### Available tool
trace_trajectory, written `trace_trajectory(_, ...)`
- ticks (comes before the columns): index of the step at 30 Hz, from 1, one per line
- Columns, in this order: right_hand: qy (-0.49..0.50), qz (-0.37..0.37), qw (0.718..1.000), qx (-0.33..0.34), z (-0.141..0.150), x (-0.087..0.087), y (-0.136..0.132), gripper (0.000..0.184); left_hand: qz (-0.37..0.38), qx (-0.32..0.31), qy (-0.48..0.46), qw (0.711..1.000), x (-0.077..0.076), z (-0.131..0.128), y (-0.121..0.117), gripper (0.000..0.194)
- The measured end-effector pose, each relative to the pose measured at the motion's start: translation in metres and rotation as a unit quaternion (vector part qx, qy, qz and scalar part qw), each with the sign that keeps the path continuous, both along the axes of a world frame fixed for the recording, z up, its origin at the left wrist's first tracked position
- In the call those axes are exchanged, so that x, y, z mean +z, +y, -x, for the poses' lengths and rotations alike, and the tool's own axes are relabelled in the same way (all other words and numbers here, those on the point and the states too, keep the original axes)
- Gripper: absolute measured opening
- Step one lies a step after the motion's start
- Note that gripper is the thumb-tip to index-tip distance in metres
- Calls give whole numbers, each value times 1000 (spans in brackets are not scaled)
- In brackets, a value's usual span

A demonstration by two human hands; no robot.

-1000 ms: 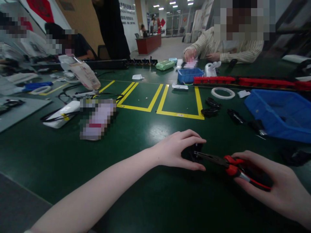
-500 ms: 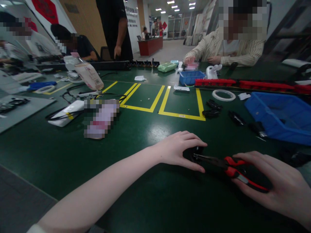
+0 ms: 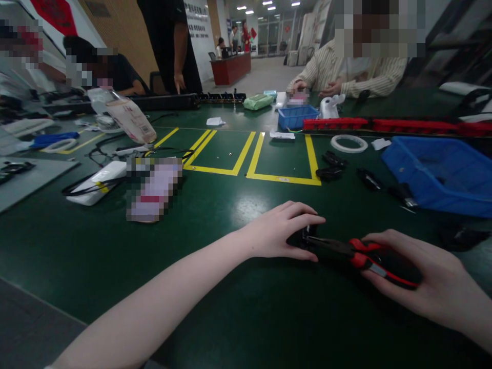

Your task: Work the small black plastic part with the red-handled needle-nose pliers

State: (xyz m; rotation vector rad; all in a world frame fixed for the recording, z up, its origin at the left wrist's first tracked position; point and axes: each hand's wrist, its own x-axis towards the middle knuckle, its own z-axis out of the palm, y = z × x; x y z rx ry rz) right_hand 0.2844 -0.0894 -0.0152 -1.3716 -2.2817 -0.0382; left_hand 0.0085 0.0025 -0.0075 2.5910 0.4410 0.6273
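My left hand (image 3: pixel 280 233) rests on the green table (image 3: pixel 215 297), fingers and thumb curled round a small black part (image 3: pixel 301 237) and pinning it down. My right hand (image 3: pixel 418 279) grips the red-and-black handles of long-nose pliers (image 3: pixel 361 254). The dark jaws of the pliers point left and meet the black part between my left thumb and fingers. Most of the black part is hidden under my left hand.
A blue bin (image 3: pixel 442 174) stands at the right, with black parts (image 3: pixel 334 166) and a white tape ring (image 3: pixel 349 144) beside it. Yellow floor-tape boxes (image 3: pixel 284 161) mark the table's middle. A person in a striped shirt (image 3: pixel 357 77) works across the table; others sit at the left.
Both hands have stayed together on the part and pliers. The view shifted slightly, and the pliers' handles sit a little closer to my left hand.
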Motion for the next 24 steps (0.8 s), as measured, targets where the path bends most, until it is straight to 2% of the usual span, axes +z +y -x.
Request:
trace_trajectory(3, 39, 32, 998, -32, 2, -3, -3, 35, 4, 5, 15, 1000, 1, 1, 0, 64)
trace_trajectory(7, 48, 39, 998, -27, 3, -6, -2, 36, 11, 6, 31, 999, 4, 1, 0, 62)
trace_trajectory(17, -15, -83, 996, 13, -1, 3, 3, 36, 25, 9, 63, 998, 7, -1, 0, 60)
trace_trajectory(24, -87, -154, 984, 25, -7, 11, 6, 41, -34, 22, 93, 995, 5, -1, -1, 69)
